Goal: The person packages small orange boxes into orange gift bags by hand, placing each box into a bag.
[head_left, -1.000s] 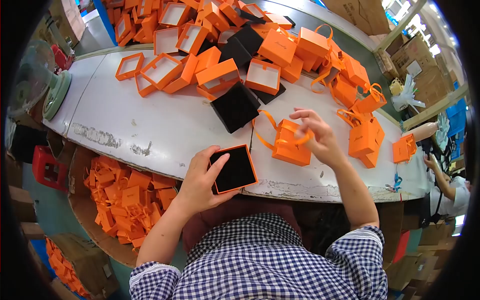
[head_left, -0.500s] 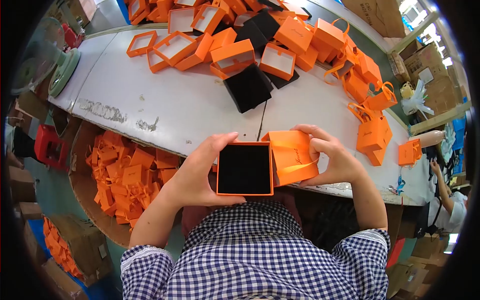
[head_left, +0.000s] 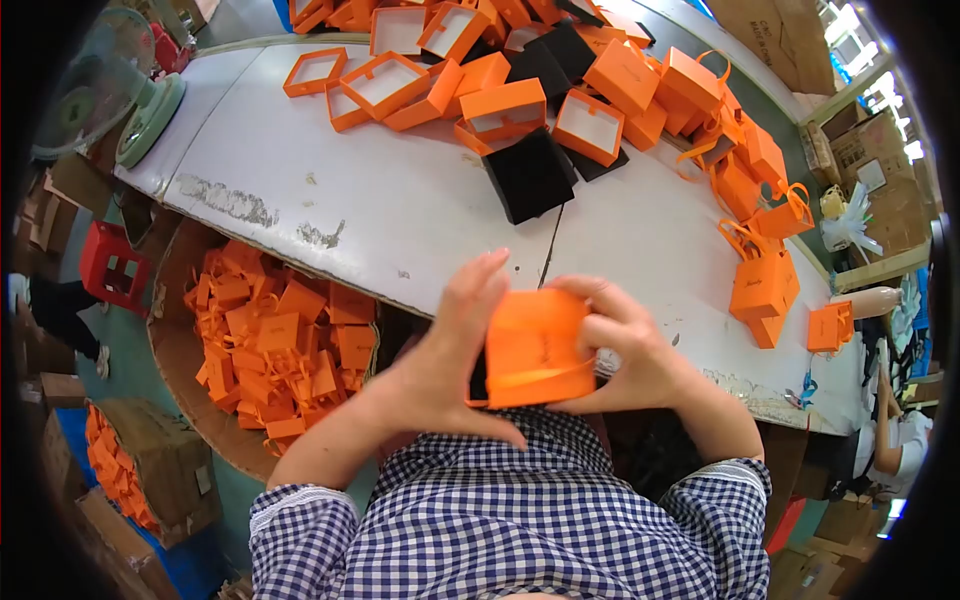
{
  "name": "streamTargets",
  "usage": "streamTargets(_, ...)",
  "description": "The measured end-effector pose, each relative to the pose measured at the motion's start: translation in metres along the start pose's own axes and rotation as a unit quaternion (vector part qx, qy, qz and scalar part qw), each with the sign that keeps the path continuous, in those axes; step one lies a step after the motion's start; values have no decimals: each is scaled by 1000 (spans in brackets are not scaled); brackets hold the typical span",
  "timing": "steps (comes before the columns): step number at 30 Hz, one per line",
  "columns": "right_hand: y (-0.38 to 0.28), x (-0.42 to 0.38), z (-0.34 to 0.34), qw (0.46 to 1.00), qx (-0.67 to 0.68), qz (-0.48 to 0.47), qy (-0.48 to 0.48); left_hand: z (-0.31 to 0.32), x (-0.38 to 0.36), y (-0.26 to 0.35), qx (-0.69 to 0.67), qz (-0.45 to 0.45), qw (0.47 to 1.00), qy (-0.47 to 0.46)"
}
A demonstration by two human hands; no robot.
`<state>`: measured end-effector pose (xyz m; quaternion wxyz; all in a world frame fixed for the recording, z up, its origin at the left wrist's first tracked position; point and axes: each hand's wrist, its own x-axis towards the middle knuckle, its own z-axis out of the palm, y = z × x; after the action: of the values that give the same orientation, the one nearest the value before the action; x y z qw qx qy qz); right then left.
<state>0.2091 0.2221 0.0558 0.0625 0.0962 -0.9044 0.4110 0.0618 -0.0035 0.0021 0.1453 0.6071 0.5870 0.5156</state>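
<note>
In front of my body, my right hand (head_left: 635, 355) grips an orange gift box sleeve (head_left: 540, 345), fingers at its top edge and thumb at its lower edge. A loop of orange ribbon and small dark lettering show on it. At the left end of the sleeve a narrow strip of the tray with its black insert (head_left: 478, 388) shows; the rest is covered. My left hand (head_left: 450, 350) is against that left end, somewhat blurred, with fingers and thumb stretched apart past the top and bottom edges.
Orange trays (head_left: 385, 85) and black inserts (head_left: 530, 175) lie heaped at the back of the white table (head_left: 400, 190). Finished-looking orange boxes (head_left: 765, 285) stand at the right. A large carton (head_left: 165, 345) full of orange boxes is at lower left. Another person (head_left: 900, 435) is at far right.
The sleeve has moved left over the tray, hiding nearly all its black insert. My left hand has spread from its grip on the tray. The view has shifted slightly.
</note>
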Motion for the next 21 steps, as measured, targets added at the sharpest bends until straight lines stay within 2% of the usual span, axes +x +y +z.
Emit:
streamTargets(1,0,4,14,1000,21,-10,-4,12,0,2,18,28,999,19)
streamTargets(4,3,14,41,999,25,-36,-8,3,-19,4,27,15,998,61)
streamTargets(6,-5,27,49,995,80,9,-55,-19,-41,8,22,-139,990,-3)
streamTargets(7,-5,31,43,995,81,6,-54,-42,-48,21,50,-149,987,10)
streamTargets(8,-5,37,34,1000,27,-3,-7,-70,-64,31,150,-168,974,10)
streamTargets(10,20,54,21,990,-84,-3,113,-124,-69,73,358,-265,895,-24)
streamTargets(11,45,65,20,974,-142,4,176,-131,-68,75,387,-268,882,2)
streamTargets(12,59,77,24,974,-140,4,177,-132,-58,71,373,-241,896,-14)
streamTargets(14,75,107,28,916,-328,84,216,-123,-19,49,352,-178,919,-21)
streamTargets(15,80,113,23,914,-331,80,220,-112,5,36,340,-146,929,-18)
streamTargets(17,89,114,9,938,-265,157,157,-100,52,2,346,-61,936,-6)
streamTargets(19,98,96,-12,939,-271,163,132,-88,88,-48,397,-31,917,0)
streamTargets(21,109,74,-28,939,-276,173,109,-77,124,-77,447,-68,890,-49)
